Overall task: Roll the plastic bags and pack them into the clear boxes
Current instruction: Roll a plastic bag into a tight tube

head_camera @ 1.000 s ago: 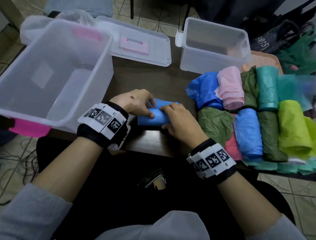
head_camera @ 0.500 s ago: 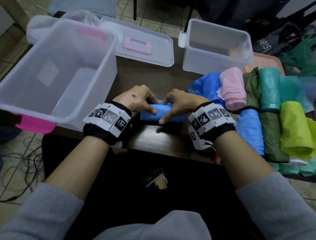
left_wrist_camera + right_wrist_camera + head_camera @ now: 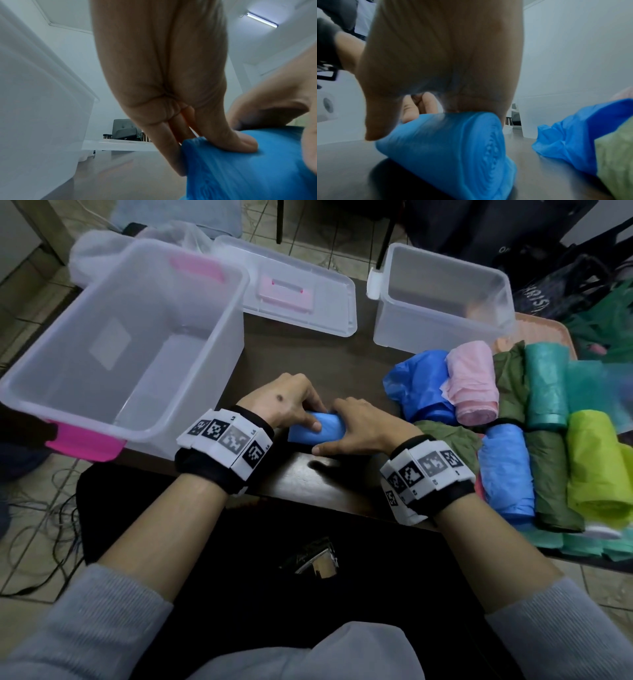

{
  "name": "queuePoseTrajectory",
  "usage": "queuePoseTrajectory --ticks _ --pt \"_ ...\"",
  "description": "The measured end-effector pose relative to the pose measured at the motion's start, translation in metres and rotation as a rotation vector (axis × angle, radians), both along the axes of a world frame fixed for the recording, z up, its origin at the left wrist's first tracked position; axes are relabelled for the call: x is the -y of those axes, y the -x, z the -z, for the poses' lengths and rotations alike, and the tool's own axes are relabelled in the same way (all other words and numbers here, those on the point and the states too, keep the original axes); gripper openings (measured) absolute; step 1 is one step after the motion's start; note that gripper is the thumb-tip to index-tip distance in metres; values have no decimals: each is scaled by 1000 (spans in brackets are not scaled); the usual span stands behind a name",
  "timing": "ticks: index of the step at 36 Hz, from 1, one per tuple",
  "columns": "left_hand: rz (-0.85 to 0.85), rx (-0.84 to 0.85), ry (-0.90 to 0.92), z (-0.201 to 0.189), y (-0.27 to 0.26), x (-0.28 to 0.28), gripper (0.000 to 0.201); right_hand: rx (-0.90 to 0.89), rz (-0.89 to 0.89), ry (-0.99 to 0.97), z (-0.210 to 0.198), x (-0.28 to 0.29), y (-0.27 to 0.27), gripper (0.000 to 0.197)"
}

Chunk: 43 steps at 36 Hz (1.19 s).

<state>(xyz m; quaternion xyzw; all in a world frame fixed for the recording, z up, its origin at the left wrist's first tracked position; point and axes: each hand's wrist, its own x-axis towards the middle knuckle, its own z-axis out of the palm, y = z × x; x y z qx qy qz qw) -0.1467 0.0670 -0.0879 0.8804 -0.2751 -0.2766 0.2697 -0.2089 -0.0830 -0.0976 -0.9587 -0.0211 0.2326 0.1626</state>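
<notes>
A rolled blue plastic bag (image 3: pixel 320 432) lies on the dark table (image 3: pixel 329 481) in front of me. My left hand (image 3: pixel 291 402) grips its left end, thumb on the near side and fingers curled over the top (image 3: pixel 228 136). My right hand (image 3: pixel 359 428) curls over its right end, thumb stretched along the near side; the spiral end of the blue roll (image 3: pixel 481 151) shows under it. A large clear box with pink handles (image 3: pixel 113 426) stands empty at the left. A smaller clear box (image 3: pixel 442 302) stands at the back right.
A clear lid with a pink handle (image 3: pixel 291 292) lies at the back middle. Several rolled bags in blue, pink, green, teal and yellow (image 3: pixel 544 419) lie packed along the right side on a tray (image 3: pixel 548 330). Dark bags sit on the floor beyond.
Both hands have drawn closer together over the blue roll and pulled it slightly toward me. The right wrist has swung left, and the visible length of the roll has shortened.
</notes>
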Motion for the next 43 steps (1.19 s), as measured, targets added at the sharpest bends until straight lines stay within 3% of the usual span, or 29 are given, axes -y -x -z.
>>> queuePoseTrajectory --ticks 9,12,15,19,25,27,29,31,33,38,43 --pt "-1 101 -16 -3 10 -1 41 72 -13 87 5 -4 16 59" --pt "-71 219 117 -17 15 -2 47 77 10 65 5 -5 16 58" --pt "-152 260 365 -45 20 -10 43 78 46 30 4 -7 13 58" --pt "-363 378 533 -80 12 -39 35 124 130 -105 4 -10 5 53" --pt "-794 664 523 -89 -13 -134 33 335 214 -409 -21 -25 -11 41" --pt "-1026 617 461 -69 -27 -179 33 364 228 -498 -34 -33 -18 37" --pt "-1276 487 429 -49 -35 -216 55 383 225 -580 -46 -43 -26 29" --pt "-1428 511 328 -41 -26 -231 56 405 224 -643 -60 -56 -34 25" --pt "-1429 483 280 -30 -19 -237 53 447 216 -720 -74 -73 -44 28" --pt "-1389 168 304 -21 -6 -225 51 555 146 -893 -97 -126 -68 31" --pt "-1388 114 480 -11 2 -220 49 518 111 -881 -95 -174 -82 29"
